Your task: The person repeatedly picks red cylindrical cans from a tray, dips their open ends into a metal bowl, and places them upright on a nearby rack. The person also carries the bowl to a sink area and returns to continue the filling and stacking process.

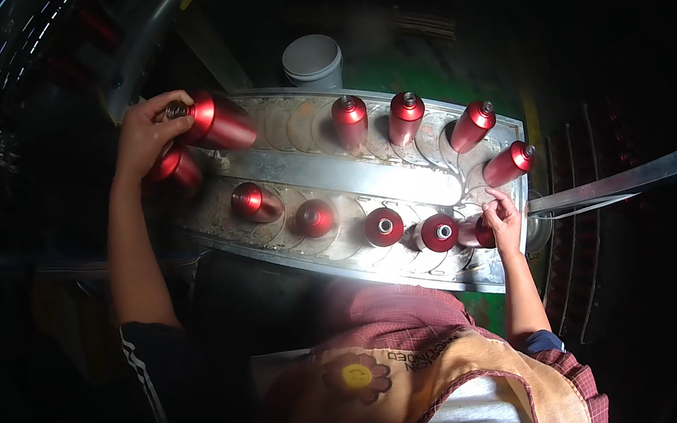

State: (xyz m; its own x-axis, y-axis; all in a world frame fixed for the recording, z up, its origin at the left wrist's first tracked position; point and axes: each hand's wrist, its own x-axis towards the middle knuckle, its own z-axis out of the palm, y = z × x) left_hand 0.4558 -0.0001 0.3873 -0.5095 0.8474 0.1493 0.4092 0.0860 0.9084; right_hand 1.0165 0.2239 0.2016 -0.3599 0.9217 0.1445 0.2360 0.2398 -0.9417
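At the far left, my left hand (pixel 144 135) is closed round the threaded neck of a red metal bottle (pixel 222 126), which tilts with its base toward the right. Another red bottle (pixel 177 171) stands just below that hand, partly hidden by it. At the right end of the metal conveyor (pixel 334 172), my right hand (pixel 505 222) has its fingers apart and partly curled. Beside its palm is a dark red bottle (pixel 476 232), partly covered; whether they touch I cannot tell. Just beyond the fingertips stands one more red bottle (pixel 510 163).
Several red bottles stand in two rows along the looped conveyor track, including a far-row bottle (pixel 406 120) and a near-row bottle (pixel 384 227). A white bucket (pixel 313 57) is behind it. A metal bar (pixel 619 179) juts out at right. Dark surroundings hide much.
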